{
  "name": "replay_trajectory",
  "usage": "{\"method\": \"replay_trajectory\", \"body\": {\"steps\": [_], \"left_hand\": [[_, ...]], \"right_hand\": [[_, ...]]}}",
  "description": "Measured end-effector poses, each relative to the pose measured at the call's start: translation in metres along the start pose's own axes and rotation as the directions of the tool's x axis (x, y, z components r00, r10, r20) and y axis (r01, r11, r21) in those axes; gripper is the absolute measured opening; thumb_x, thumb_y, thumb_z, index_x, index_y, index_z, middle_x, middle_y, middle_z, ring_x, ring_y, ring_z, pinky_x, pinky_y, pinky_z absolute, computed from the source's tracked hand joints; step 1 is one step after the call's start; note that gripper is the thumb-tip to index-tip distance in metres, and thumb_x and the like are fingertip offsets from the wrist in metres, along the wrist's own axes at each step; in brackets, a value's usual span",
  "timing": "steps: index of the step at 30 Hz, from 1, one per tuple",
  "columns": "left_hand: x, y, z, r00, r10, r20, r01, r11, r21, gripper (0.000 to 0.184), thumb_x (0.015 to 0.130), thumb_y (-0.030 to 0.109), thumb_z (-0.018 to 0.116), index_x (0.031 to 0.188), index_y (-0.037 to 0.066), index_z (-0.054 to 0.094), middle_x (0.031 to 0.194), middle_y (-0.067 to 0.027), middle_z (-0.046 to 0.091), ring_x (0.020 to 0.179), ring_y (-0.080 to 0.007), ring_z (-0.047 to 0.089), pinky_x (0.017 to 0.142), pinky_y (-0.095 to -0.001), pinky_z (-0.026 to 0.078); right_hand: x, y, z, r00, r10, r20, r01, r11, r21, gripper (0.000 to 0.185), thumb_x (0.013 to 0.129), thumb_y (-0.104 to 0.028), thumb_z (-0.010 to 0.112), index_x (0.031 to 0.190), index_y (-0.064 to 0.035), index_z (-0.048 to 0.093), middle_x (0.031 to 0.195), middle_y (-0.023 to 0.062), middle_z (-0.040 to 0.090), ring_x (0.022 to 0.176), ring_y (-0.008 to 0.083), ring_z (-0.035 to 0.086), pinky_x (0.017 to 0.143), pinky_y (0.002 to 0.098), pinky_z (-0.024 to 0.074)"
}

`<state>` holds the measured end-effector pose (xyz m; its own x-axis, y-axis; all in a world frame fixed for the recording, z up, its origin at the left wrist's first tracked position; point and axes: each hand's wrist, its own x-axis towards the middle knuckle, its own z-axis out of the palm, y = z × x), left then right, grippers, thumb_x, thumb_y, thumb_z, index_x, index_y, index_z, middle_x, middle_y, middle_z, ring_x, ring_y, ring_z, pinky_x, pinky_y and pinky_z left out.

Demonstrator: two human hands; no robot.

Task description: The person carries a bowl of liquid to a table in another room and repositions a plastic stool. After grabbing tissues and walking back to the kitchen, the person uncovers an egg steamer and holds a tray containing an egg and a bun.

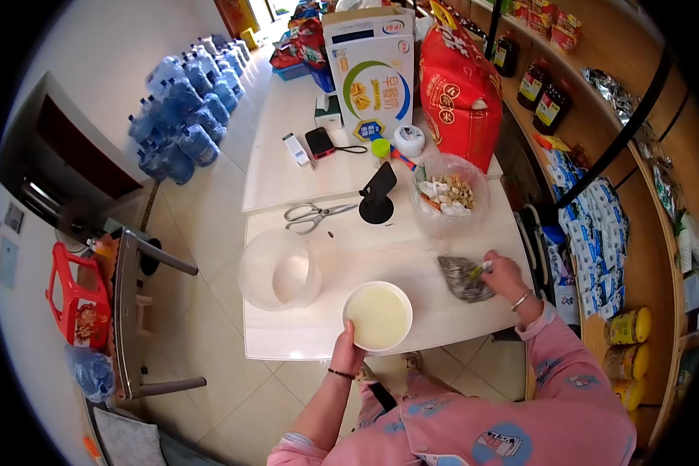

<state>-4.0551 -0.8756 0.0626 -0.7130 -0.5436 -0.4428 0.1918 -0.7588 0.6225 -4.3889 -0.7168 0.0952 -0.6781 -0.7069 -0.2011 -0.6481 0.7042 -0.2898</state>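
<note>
My left hand [347,353] grips a white bowl [377,316] by its near left side, thumb over the rim. The inside of the bowl looks pale yellow; whether that is contents or its lining I cannot tell. At the right, my right hand [505,276] is closed on the gathered end of a clear plastic bag [464,279] with dark, greyish seed-like bits in it. The bag lies on the table. Left of the bowl stands a translucent plastic tub [279,269]. Beyond it lie metal scissors [311,216].
A black phone stand [377,196] and a clear container of scraps [450,194] stand farther back. Behind are a white carton [373,78] and a red bag [460,93]. Stocked shelves [598,85] line the right side. Blue water jugs [182,109] crowd the floor at left.
</note>
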Motion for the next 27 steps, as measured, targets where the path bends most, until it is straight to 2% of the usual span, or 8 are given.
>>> {"method": "replay_trajectory", "body": {"steps": [3, 6, 8, 10, 15, 20, 23, 27], "left_hand": [[0.021, 0.003, -0.001, 1.0, -0.011, 0.007, 0.011, 1.0, 0.02, 0.061, 0.092, 0.043, 0.036, 0.125, -0.008, 0.034, 0.127, -0.0157, 0.042, 0.117, -0.0224, 0.041, 0.1, -0.0339, 0.032], [0.036, 0.001, 0.001, 0.999, -0.04, 0.029, 0.039, 0.999, 0.025, 0.063, 0.091, 0.044, 0.037, 0.124, -0.009, 0.034, 0.127, -0.0157, 0.042, 0.117, -0.0217, 0.041, 0.1, -0.0331, 0.032], [0.044, 0.0, -0.001, 0.998, -0.051, 0.035, 0.05, 0.998, 0.026, 0.063, 0.09, 0.044, 0.038, 0.124, -0.009, 0.034, 0.127, -0.0156, 0.042, 0.117, -0.0212, 0.041, 0.1, -0.0327, 0.032], [0.054, -0.002, 0.0, 0.996, -0.076, 0.036, 0.076, 0.997, 0.0, 0.063, 0.09, 0.044, 0.04, 0.124, -0.009, 0.035, 0.126, -0.0149, 0.043, 0.116, -0.0205, 0.042, 0.099, -0.0322, 0.033], [0.063, 0.001, -0.003, 0.995, -0.099, 0.034, 0.092, 0.982, 0.162, 0.063, 0.091, 0.046, 0.034, 0.126, -0.006, 0.033, 0.128, -0.0151, 0.041, 0.118, -0.022, 0.039, 0.101, -0.0344, 0.031], [0.065, 0.022, 0.012, 0.977, -0.077, -0.2, 0.184, 0.779, 0.599, 0.056, 0.089, 0.047, 0.042, 0.1, -0.006, 0.057, 0.091, -0.0074, 0.062, 0.079, -0.0105, 0.057, 0.069, -0.0223, 0.045], [0.075, 0.002, -0.007, 0.962, 0.148, -0.231, 0.082, 0.646, 0.759, 0.053, 0.086, 0.05, 0.046, 0.077, -0.001, 0.06, 0.063, -0.0033, 0.053, 0.062, -0.0103, 0.047, 0.058, -0.0262, 0.041], [0.078, 0.002, -0.001, 0.95, 0.14, -0.281, 0.065, 0.788, 0.612, 0.062, 0.084, 0.055, 0.044, 0.101, -0.003, 0.055, 0.084, -0.0108, 0.06, 0.078, -0.0148, 0.055, 0.071, -0.0276, 0.046]], "right_hand": [[-0.021, -0.027, -0.03, 0.909, -0.196, -0.367, 0.035, 0.916, -0.4, 0.047, 0.072, -0.014, 0.061, 0.117, -0.0082, 0.048, 0.085, 0.0137, 0.059, 0.076, 0.0317, 0.057, 0.068, 0.0421, 0.0457], [-0.032, -0.071, -0.021, 0.825, -0.292, -0.483, 0.306, 0.951, -0.052, 0.044, 0.08, -0.015, 0.056, 0.121, -0.0041, 0.045, 0.088, 0.0143, 0.057, 0.077, 0.0275, 0.057, 0.069, 0.0391, 0.046], [-0.037, -0.089, 0.01, 0.957, -0.276, -0.091, 0.27, 0.727, 0.632, 0.04, 0.088, -0.018, 0.049, 0.124, -0.0033, 0.042, 0.086, 0.0117, 0.058, 0.076, 0.0209, 0.059, 0.066, 0.0339, 0.0491], [-0.038, -0.106, 0.044, 0.932, -0.249, 0.263, -0.185, 0.297, 0.937, 0.038, 0.093, -0.017, 0.041, 0.129, -0.0042, 0.038, 0.086, 0.0088, 0.058, 0.072, 0.0146, 0.06, 0.063, 0.0292, 0.0519], [-0.032, -0.124, 0.057, 0.933, -0.262, 0.248, -0.188, 0.236, 0.953, 0.04, 0.094, -0.015, 0.038, 0.132, -0.0062, 0.032, 0.086, 0.0059, 0.058, 0.068, 0.0115, 0.06, 0.061, 0.0256, 0.0529], [-0.011, -0.124, 0.054, 0.925, -0.292, 0.243, -0.138, 0.339, 0.931, 0.04, 0.094, -0.017, 0.038, 0.132, -0.0069, 0.033, 0.088, 0.0067, 0.059, 0.063, 0.012, 0.058, 0.06, 0.0269, 0.0515], [-0.001, -0.114, 0.072, 0.929, -0.262, 0.261, -0.112, 0.472, 0.875, 0.038, 0.094, -0.016, 0.036, 0.131, -0.0076, 0.036, 0.091, 0.0055, 0.059, 0.068, 0.0115, 0.058, 0.06, 0.0267, 0.0509], [0.007, -0.109, 0.089, 0.93, -0.249, 0.271, -0.183, 0.327, 0.927, 0.039, 0.094, -0.022, 0.038, 0.13, -0.0091, 0.036, 0.093, 0.006, 0.058, 0.068, 0.0108, 0.057, 0.056, 0.0241, 0.0499]]}}
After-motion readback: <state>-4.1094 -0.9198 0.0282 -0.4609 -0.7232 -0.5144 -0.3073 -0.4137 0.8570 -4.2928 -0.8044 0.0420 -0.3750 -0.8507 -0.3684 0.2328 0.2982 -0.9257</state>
